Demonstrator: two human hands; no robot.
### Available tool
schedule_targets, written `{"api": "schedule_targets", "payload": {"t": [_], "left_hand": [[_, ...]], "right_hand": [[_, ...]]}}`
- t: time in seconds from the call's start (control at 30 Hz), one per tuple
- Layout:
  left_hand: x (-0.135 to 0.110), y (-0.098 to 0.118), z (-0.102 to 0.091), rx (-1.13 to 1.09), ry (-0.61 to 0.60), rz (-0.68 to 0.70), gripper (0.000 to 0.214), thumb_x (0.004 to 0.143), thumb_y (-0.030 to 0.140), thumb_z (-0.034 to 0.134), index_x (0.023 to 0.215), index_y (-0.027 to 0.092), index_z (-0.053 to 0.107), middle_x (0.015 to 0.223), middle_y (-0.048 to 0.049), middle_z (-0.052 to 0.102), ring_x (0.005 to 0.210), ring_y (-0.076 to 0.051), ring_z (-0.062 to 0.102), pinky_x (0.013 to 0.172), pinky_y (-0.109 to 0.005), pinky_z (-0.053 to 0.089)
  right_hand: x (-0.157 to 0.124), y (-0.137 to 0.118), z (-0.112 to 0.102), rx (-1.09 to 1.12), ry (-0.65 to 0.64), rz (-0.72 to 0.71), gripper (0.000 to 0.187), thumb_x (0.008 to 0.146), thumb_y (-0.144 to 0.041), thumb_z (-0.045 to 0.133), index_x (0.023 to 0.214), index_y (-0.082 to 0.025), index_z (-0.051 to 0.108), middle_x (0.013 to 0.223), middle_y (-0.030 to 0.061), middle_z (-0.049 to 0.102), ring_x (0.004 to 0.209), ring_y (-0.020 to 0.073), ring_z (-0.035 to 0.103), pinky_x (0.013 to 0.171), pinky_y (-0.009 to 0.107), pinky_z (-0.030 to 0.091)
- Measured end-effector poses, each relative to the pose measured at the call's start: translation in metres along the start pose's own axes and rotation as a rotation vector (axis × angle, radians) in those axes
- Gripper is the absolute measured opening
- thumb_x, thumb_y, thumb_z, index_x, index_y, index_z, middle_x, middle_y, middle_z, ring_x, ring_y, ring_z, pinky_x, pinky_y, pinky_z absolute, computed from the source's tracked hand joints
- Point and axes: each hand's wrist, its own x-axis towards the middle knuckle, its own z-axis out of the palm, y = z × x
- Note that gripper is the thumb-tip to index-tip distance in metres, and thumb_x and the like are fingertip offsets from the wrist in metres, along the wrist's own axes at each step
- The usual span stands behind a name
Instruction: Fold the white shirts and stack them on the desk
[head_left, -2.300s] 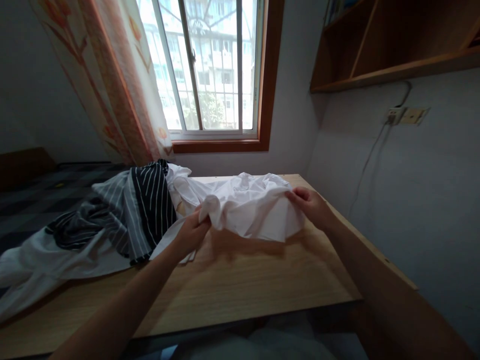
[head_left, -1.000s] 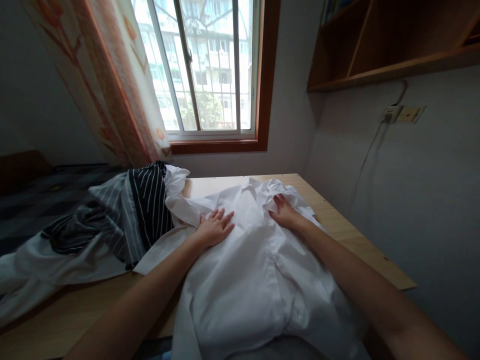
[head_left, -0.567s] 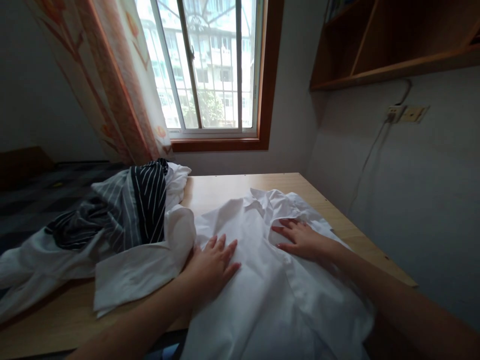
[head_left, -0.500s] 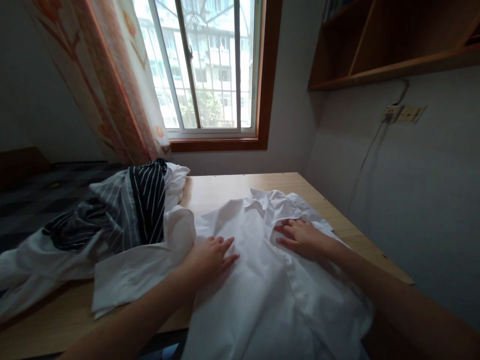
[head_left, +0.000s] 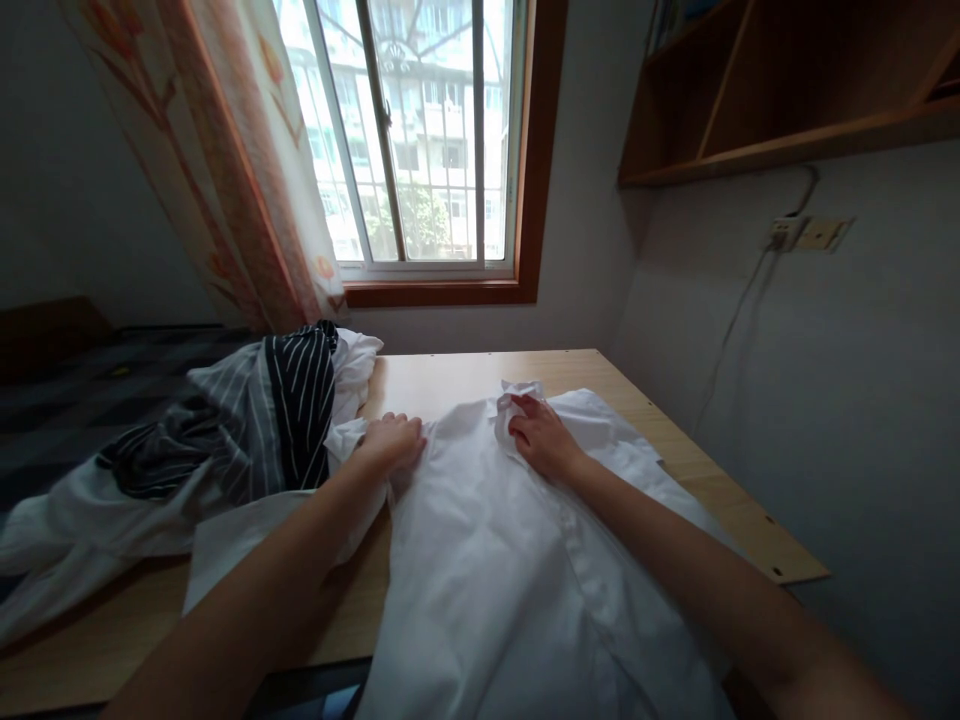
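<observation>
A white shirt [head_left: 480, 560] lies spread over the wooden table, its collar end away from me and its lower part hanging over the near edge. My left hand [head_left: 394, 442] is at the left shoulder of the shirt, fingers curled over the cloth where the sleeve begins. At the collar, my right hand [head_left: 546, 438] has its fingers bent around the fabric, thumb and forefinger close together. The left sleeve [head_left: 240, 535] stretches out leftward, partly covered by my left forearm.
Beside the shirt on the left lies a heap of clothes with a black-and-white striped garment [head_left: 300, 400]. The wooden table [head_left: 442, 375] reaches toward the window [head_left: 420, 150]. A wall shelf [head_left: 787, 150] and a socket with a cord [head_left: 787, 233] are at right.
My left hand has moved forward and left to the shirt's shoulder. My right hand has shifted left and forward to the collar. The shirt's right side lies flatter.
</observation>
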Motion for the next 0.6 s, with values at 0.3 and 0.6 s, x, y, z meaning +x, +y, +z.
{"api": "schedule_targets", "payload": {"t": [0.3,0.6], "left_hand": [[0.000,0.003,-0.012,0.020,0.013,-0.078,0.028,0.091,0.026,0.041,0.108,0.015,0.061,0.111,-0.0163,0.069,0.106,-0.027,0.063,0.088,-0.036,0.046],[-0.029,0.023,-0.119,0.079,0.457,0.026,0.030,0.097,0.036,0.038,0.115,0.023,0.059,0.108,-0.0061,0.070,0.095,-0.026,0.066,0.079,-0.034,0.046]], "right_hand": [[-0.008,0.010,0.026,0.049,0.002,0.133,0.040,0.097,-0.034,0.046,0.129,-0.014,0.059,0.126,0.0158,0.060,0.114,0.0253,0.057,0.102,0.035,0.041],[-0.009,0.019,0.031,0.069,0.157,0.171,0.055,0.095,-0.036,0.048,0.146,-0.019,0.042,0.139,0.0160,0.053,0.126,0.0307,0.049,0.108,0.048,0.036]]}}
